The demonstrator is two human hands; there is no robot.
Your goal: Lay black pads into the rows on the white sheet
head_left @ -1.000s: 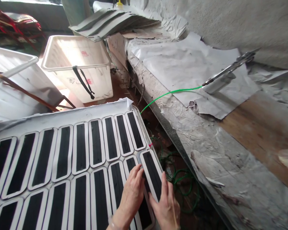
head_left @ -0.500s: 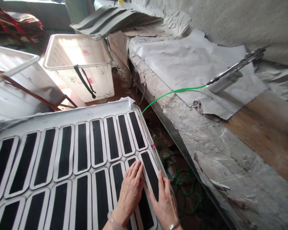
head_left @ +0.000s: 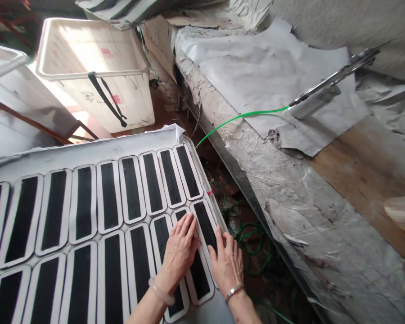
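White-bordered black panel (head_left: 205, 223) is apparently being aligned by left hand (head_left: 179, 249) and right hand (head_left: 227, 262), both unclenched; light nudging is being required next.

bright glare hits the open white plastic bin (head_left: 83, 58)! shadow dims the coiled green hose (head_left: 245, 235); outer edges stretch, softening.

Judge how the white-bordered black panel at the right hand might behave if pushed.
The panel lies flat, so it would probably slide rather than roll or tip. Its straight outline suggests it is fairly stiff. The neighbouring panel to its left sits close, likely leaving little room that way.
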